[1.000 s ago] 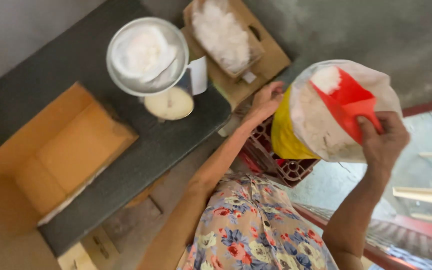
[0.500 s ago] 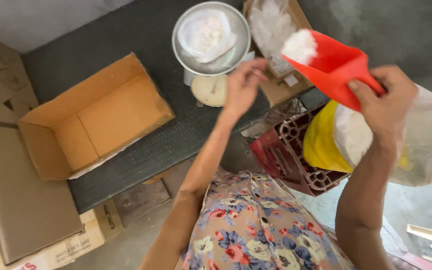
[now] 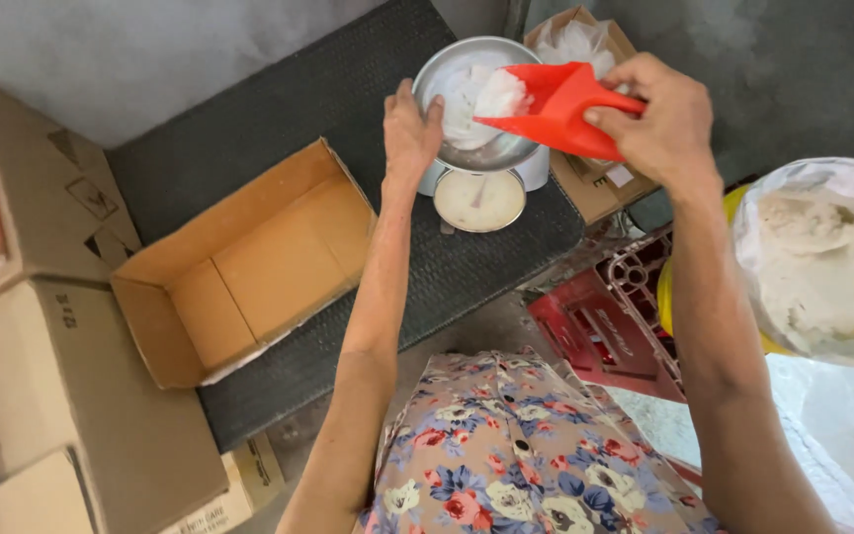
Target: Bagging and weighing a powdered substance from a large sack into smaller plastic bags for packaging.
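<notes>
While the right hand (image 3: pixel 659 119) grips a red scoop (image 3: pixel 555 104) by its handle, tipped over a steel scale pan (image 3: pixel 476 104) with white powder at its lip, the left hand (image 3: pixel 409 129) rests open against the pan's near rim, fingers curled over the edge. Below the pan sits the round scale dial (image 3: pixel 478 200), close to the front edge of a dark ribbed mat (image 3: pixel 348 99). An open cardboard box (image 3: pixel 249 262) lies well left of the scale, bare mat between them. Behind the scoop stands a small carton (image 3: pixel 595 178) of white powder. At the right, off the mat, a red crate (image 3: pixel 615 316) and a powder-filled plastic bag (image 3: pixel 822 262); stacked cartons (image 3: pixel 61 396) crowd the left
</notes>
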